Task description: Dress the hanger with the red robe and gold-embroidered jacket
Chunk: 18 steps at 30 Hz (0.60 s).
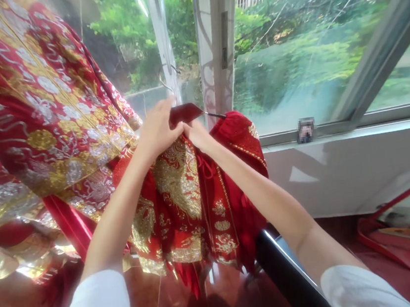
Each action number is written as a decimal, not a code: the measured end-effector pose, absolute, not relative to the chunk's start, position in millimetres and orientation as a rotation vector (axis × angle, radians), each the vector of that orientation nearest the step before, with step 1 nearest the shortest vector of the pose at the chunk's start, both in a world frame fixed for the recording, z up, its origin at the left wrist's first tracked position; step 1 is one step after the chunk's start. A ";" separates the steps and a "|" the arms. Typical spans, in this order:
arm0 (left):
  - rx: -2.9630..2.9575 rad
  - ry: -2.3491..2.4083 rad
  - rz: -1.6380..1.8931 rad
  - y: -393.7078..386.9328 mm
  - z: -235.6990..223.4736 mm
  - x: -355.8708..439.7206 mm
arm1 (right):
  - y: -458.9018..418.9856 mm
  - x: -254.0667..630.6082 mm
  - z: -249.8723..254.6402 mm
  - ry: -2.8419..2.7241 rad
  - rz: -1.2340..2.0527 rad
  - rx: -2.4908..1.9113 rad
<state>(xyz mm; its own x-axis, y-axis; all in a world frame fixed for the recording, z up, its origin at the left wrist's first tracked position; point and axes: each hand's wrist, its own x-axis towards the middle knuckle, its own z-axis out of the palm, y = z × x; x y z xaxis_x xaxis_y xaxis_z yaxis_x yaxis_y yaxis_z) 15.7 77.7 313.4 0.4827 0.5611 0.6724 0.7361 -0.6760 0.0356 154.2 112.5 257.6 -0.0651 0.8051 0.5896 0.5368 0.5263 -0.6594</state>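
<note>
A red garment with gold embroidery [184,201] hangs on a dark red hanger [185,112] with a metal hook [165,83], in front of the window. My left hand [157,129] is closed around the hanger's left side at the collar. My right hand [197,133] is closed on the garment's neckline just below the hanger's middle. Both arms reach forward from white sleeves.
A larger red and gold embroidered garment [32,120] hangs at the left. A white window frame [214,47] and sill [351,130] are behind, with a small object [306,130] on the sill. A red folding frame [401,229] lies on the floor at right. A dark bar [291,277] crosses below.
</note>
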 end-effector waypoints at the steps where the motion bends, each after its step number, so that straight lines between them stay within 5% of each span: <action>1: -2.487 -1.088 -0.877 76.6 314.7 17.5 | 112.3 154.2 257.7 -1.682 0.386 -1.123; 11: -2.419 -1.107 -0.670 76.3 317.3 10.9 | 109.9 158.0 265.0 -1.668 0.551 -1.067; 18: -2.202 -1.333 -0.624 84.3 309.8 30.3 | 67.4 191.8 270.2 -1.780 0.117 -1.124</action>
<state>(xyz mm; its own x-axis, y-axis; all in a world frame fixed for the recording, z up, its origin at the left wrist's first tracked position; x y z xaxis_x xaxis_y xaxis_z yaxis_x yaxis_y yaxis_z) 30.3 84.3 309.8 0.4188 0.6756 0.6068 0.8987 -0.4042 -0.1703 191.8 67.4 270.2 -0.0825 0.7286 0.6800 0.6329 0.5653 -0.5290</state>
